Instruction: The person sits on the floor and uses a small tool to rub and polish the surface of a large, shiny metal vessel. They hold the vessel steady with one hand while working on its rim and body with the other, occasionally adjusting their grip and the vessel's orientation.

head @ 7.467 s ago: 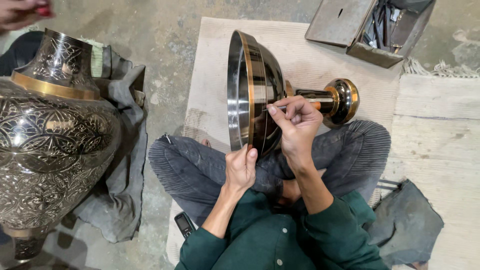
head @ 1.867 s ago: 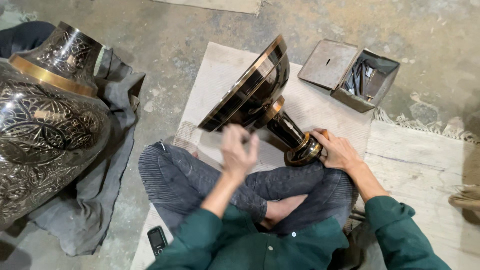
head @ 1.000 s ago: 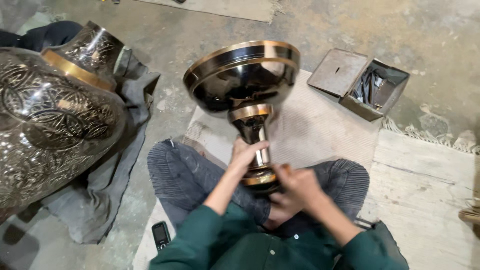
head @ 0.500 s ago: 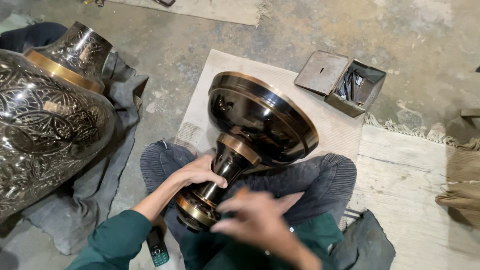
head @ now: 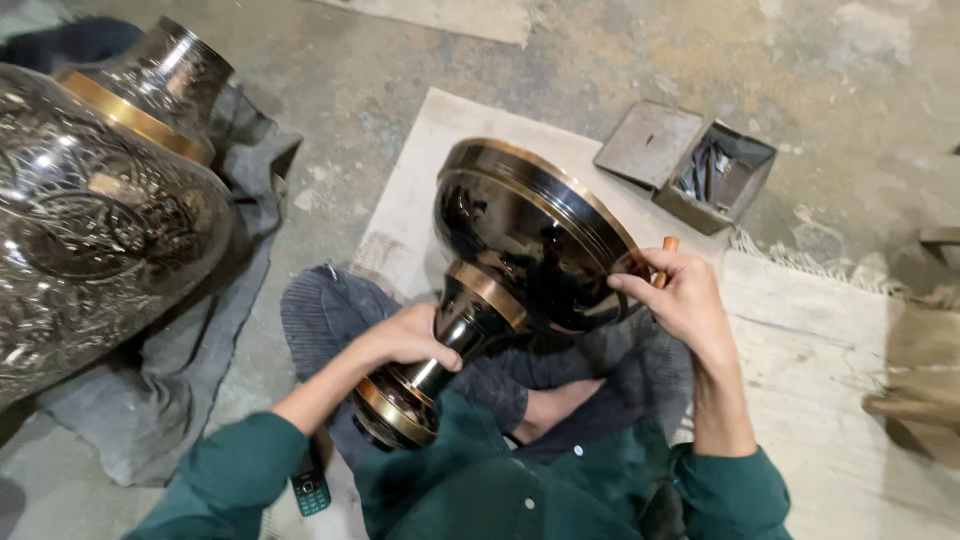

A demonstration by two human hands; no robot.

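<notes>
Head view looks down on a seated person with a dark, gold-banded goblet-shaped vessel (head: 530, 250) tilted across the lap. Left hand (head: 405, 338) is curled around the narrow stem just above the foot, fingers closed on it. Right hand (head: 680, 300) presses against the bowl's rim on the far side, fingers bent, pinching a thin orange-tipped tool (head: 665, 256) against the metal. Vessel's foot (head: 395, 410) points toward the person's green shirt, and its bowl faces away, over a pale mat (head: 420, 190). Beyond the bowl lies an open metal box (head: 690, 160) with small tools inside. To the left, a large engraved urn (head: 90, 220) rests on grey cloth (head: 150, 400). A small phone (head: 312, 492) lies by the left sleeve.
</notes>
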